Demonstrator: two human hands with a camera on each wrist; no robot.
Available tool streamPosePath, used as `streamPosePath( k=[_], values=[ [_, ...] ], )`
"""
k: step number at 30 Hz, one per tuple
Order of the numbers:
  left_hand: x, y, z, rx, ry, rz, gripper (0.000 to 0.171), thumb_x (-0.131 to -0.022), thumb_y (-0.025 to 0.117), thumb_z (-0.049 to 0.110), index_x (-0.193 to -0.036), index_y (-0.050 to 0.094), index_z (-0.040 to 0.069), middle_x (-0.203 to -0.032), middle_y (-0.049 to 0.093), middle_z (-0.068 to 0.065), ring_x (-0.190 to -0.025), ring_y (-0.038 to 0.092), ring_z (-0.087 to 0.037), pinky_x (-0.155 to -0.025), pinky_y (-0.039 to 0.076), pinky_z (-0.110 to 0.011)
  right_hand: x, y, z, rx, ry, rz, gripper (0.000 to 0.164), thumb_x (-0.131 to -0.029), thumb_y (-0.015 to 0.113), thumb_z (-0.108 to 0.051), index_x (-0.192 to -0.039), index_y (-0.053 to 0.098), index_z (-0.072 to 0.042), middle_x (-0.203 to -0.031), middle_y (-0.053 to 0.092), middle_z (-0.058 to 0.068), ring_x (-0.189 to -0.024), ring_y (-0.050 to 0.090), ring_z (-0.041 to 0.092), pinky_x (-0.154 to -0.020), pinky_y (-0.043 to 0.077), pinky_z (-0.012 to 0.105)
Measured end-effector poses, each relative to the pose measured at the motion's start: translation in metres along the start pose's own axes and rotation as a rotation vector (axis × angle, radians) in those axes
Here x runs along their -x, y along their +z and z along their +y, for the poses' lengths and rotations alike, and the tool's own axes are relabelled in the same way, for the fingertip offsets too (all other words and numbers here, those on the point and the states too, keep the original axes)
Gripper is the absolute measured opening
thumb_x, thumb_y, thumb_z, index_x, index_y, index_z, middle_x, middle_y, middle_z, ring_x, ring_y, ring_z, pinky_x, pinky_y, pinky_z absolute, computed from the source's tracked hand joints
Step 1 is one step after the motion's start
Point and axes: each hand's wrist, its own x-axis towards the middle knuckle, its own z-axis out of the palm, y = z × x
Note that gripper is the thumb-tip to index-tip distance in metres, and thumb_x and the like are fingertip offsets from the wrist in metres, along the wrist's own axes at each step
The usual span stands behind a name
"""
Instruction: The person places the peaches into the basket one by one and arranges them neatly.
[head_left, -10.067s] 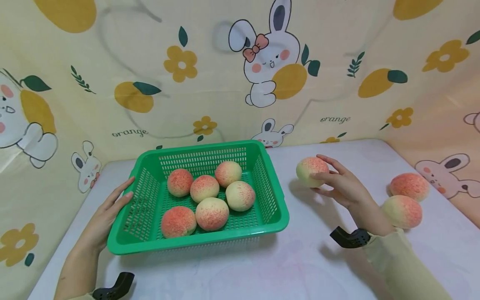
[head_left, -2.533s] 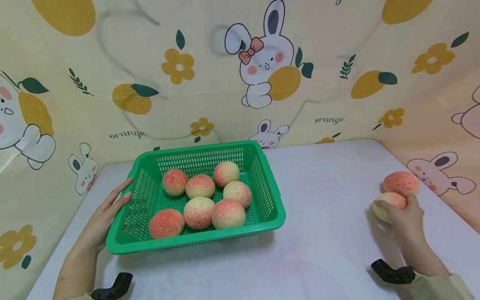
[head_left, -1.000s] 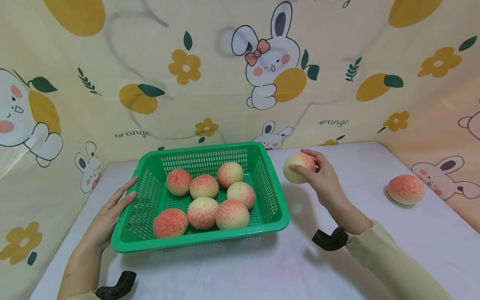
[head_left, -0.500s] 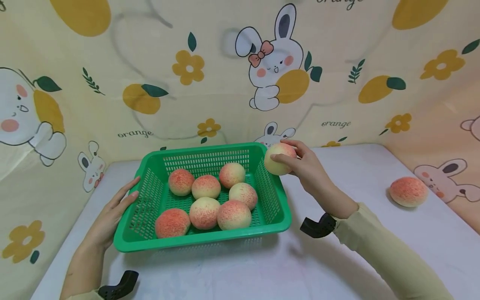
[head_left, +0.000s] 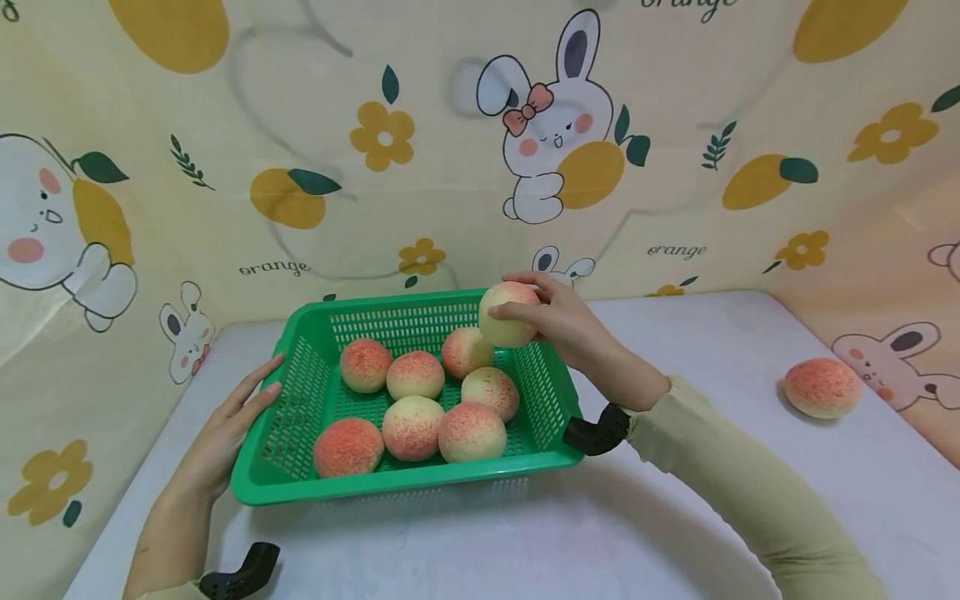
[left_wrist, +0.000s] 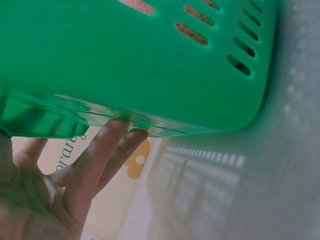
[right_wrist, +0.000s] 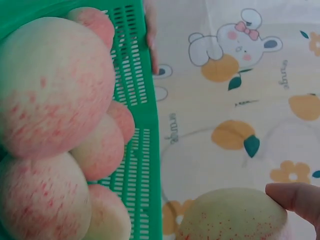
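Observation:
My right hand (head_left: pixel 566 329) holds a pale yellow and pink peach (head_left: pixel 501 333) above the back right part of the green basket (head_left: pixel 412 477). In the right wrist view, the same peach (right_wrist: pixel 232 217) shows at the bottom with a fingertip against it. Several red-speckled peaches (head_left: pixel 412 427) lie inside the basket. At the basket's left side, my left hand (head_left: pixel 217 442) touches the rim. The left wrist view shows fairly straight fingers (left_wrist: pixel 97 155) against the outer wall (left_wrist: pixel 125 65), under the rim.
One reddish peach (head_left: pixel 822 388) lies on the white table (head_left: pixel 697 433) at the far right. A cloth backdrop (head_left: pixel 435 192) with printed rabbits and oranges stands behind and beside the table. A dark device (head_left: pixel 597 431) sits at each wrist.
The right hand took a peach from the right-hand pair and carried it left over the basket. Earlier, another peach joined those inside. The left hand stays at the rim.

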Motion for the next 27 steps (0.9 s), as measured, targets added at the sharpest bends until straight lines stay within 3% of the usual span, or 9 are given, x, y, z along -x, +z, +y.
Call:
streamPosePath(
  k=[20,27],
  values=[
    [-0.002,-0.002,0.0,0.011,-0.012,0.005,0.058,-0.101,0.042,0.045,-0.153,0.019,0.036,-0.156,0.012,-0.021,-0.094,0.06,-0.002,-0.075,0.057,-0.026,-0.025,0.067,-0.017,-0.045,0.04,-0.179,0.05,-0.084,0.071,-0.016,-0.13,0.052,-0.012,-0.124,0.054,0.012,-0.099,0.058,0.024,-0.075,0.053,0.032],
    [-0.001,-0.002,0.0,0.021,0.001,0.006,0.057,-0.101,0.042,0.044,-0.153,0.019,0.035,-0.155,0.014,-0.021,-0.094,0.062,-0.002,-0.074,0.057,-0.027,-0.028,0.09,-0.021,-0.06,0.045,-0.216,0.056,-0.083,0.073,-0.017,-0.134,0.05,-0.013,-0.124,0.056,0.01,-0.103,0.058,0.022,-0.077,0.053,0.033]
  ],
)
